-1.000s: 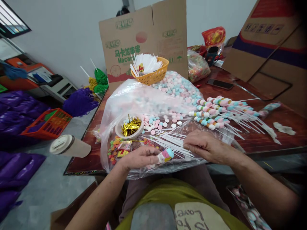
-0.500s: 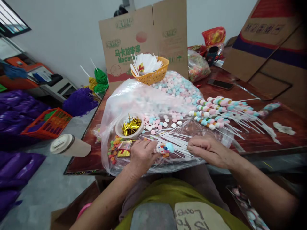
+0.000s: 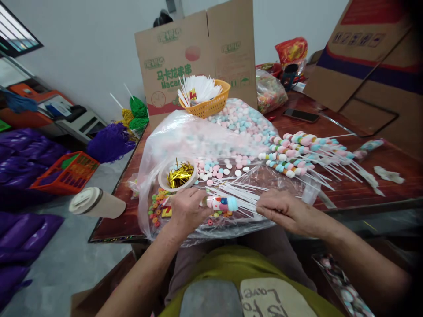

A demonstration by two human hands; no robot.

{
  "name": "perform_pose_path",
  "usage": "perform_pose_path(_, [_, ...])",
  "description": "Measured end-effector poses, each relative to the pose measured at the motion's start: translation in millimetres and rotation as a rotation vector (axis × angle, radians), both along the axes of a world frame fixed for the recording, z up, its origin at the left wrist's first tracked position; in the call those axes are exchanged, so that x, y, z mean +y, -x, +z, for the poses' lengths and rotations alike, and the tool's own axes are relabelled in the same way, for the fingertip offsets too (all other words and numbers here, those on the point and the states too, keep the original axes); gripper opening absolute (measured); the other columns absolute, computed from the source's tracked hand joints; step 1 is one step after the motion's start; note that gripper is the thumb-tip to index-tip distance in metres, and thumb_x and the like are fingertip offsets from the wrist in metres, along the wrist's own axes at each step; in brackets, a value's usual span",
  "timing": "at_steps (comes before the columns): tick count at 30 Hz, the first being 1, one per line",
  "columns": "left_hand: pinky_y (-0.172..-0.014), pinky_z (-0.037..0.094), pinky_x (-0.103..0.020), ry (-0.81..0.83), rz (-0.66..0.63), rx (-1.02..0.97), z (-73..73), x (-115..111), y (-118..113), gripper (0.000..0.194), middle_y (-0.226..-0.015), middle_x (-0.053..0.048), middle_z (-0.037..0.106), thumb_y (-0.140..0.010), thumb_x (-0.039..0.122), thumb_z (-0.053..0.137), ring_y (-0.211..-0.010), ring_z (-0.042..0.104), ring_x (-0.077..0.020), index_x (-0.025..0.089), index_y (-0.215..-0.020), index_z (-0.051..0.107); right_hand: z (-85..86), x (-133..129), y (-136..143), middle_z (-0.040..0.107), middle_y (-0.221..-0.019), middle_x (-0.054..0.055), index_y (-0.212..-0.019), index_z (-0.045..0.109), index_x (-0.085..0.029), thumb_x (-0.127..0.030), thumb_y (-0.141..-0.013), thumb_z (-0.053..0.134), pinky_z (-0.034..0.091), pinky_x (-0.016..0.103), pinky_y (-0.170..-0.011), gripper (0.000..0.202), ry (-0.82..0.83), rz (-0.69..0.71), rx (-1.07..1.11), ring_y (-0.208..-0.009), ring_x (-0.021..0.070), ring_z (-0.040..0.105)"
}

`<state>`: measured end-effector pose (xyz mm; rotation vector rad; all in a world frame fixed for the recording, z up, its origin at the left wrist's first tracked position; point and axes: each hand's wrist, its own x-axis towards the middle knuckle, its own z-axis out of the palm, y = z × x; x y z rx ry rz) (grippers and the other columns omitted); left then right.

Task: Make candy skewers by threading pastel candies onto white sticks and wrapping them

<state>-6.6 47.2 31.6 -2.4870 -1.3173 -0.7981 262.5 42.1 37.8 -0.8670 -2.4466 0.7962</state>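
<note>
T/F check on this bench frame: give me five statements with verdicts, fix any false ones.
1. The left hand grips a short row of candies with a blue end. True.
2. The right hand is over by the phone. False: it is at the near ends of the loose white sticks; the phone lies farther back on the table.
3. The yellow basket holds thin white sticks. True.
4. The bowl is full of pink candies. False: it holds gold strips.
5. Candy skewers lie piled on the right side of the table. True.
</note>
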Motion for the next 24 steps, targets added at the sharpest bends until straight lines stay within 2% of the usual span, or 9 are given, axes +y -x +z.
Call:
perform_pose_path(3, [-0.057,0.037,-0.024,0.22,-0.101,0.008,2.4,0.8,-3.1,0.037,-0.065,-0.004,0.065,-0.072,0.052,0.061,-0.061,0.058,-0.0153,0.016,-0.075,0.066,1.0,0.9,-1.3,0.05,-0.065,0.002,-0.067,0.047,-0.016,-0.024,-0.093,0.035,0.03,0.027,-0.066,0.029,-0.141,0.007,-0.027,-0.066,0.0131,0.043])
perform_pose_path(5, [-0.054,0.034,-0.022,0.423,-0.137,-0.019,6.3,1.3,-2.9,0.042,-0.062,-0.002,0.062,-0.068,0.057,0.062,-0.059,0.055,-0.0137,0.016,-0.076,0.067,3.6,1.5,-2.7,0.051,-0.065,0.002,-0.068,0.049,-0.016,-0.021,-0.091,0.036,0.028,0.028,-0.066,0.027,-0.224,0.02,-0.054,-0.067,0.0137,0.043])
perform_pose_path(9, [-0.051,0.031,-0.019,0.906,-0.281,-0.139,15.0,3.4,-1.0,0.044,-0.06,0.003,0.054,-0.069,0.057,0.061,-0.056,0.046,-0.0099,0.014,-0.078,0.066,14.2,-0.5,-2.2,0.052,-0.061,0.001,-0.066,0.049,-0.017,-0.013,-0.085,0.038,0.024,0.03,-0.065,0.022,-0.376,0.056,-0.147,-0.063,0.0141,0.041])
perform_pose_path(11, [-0.052,0.032,-0.018,1.033,-0.362,-0.191,16.7,4.6,-2.9,0.045,-0.063,0.004,0.053,-0.07,0.055,0.061,-0.06,0.045,-0.0099,0.013,-0.083,0.065,19.0,-2.4,2.4,0.054,-0.062,0.002,-0.066,0.05,-0.018,-0.011,-0.081,0.04,0.023,0.032,-0.067,0.019,-0.441,0.055,-0.174,-0.064,0.0147,0.041])
perform_pose_path(14, [-0.059,0.035,-0.019,1.054,-0.441,-0.173,14.1,5.6,-9.5,0.041,-0.066,0.004,0.052,-0.07,0.052,0.063,-0.067,0.047,-0.0117,0.013,-0.081,0.064,20.3,-2.8,14.5,0.058,-0.062,0.003,-0.065,0.051,-0.017,-0.01,-0.078,0.041,0.022,0.033,-0.067,0.017,-0.451,0.078,-0.229,-0.064,0.0151,0.042])
perform_pose_path(17, [-0.061,0.036,-0.019,1.052,-0.422,-0.13,7.2,4.4,-14.5,0.042,-0.066,0.004,0.053,-0.068,0.054,0.063,-0.068,0.049,-0.0129,0.013,-0.076,0.062,14.2,1.8,25.4,0.058,-0.062,0.002,-0.066,0.053,-0.017,-0.011,-0.077,0.044,0.022,0.032,-0.065,0.015,-0.401,0.091,-0.267,-0.062,0.0144,0.042])
perform_pose_path(20, [-0.061,0.039,-0.022,1.016,-0.328,-0.06,0.4,0.3,-13.8,0.052,-0.072,0.002,0.059,-0.065,0.059,0.063,-0.071,0.053,-0.0159,0.015,-0.092,0.061,6.6,10.4,26.2,0.055,-0.062,0.002,-0.064,0.051,-0.017,-0.016,-0.083,0.042,0.023,0.03,-0.064,0.021,-0.318,0.062,-0.226,-0.063,0.0136,0.043])
perform_pose_path(23, [-0.078,0.042,-0.033,0.774,-0.138,0.089,-5.0,-6.5,-11.4,0.072,-0.1,-0.007,0.062,-0.062,0.055,0.068,-0.092,0.055,-0.0252,0.018,-0.121,0.047,3.0,18.8,18.7,0.05,-0.06,0.001,-0.061,0.046,-0.016,-0.023,-0.09,0.036,0.026,0.027,-0.061,0.032,-0.175,0.017,-0.151,-0.061,0.0125,0.042])
perform_pose_path(24, [-0.083,0.041,-0.037,0.687,-0.075,0.149,-6.7,-8.8,-10.8,0.072,-0.106,-0.01,0.061,-0.065,0.049,0.068,-0.098,0.054,-0.0272,0.018,-0.125,0.043,2.7,20.8,16.0,0.048,-0.059,0.001,-0.061,0.045,-0.017,-0.026,-0.091,0.034,0.027,0.026,-0.059,0.034,-0.115,0.013,-0.131,-0.059,0.012,0.042])
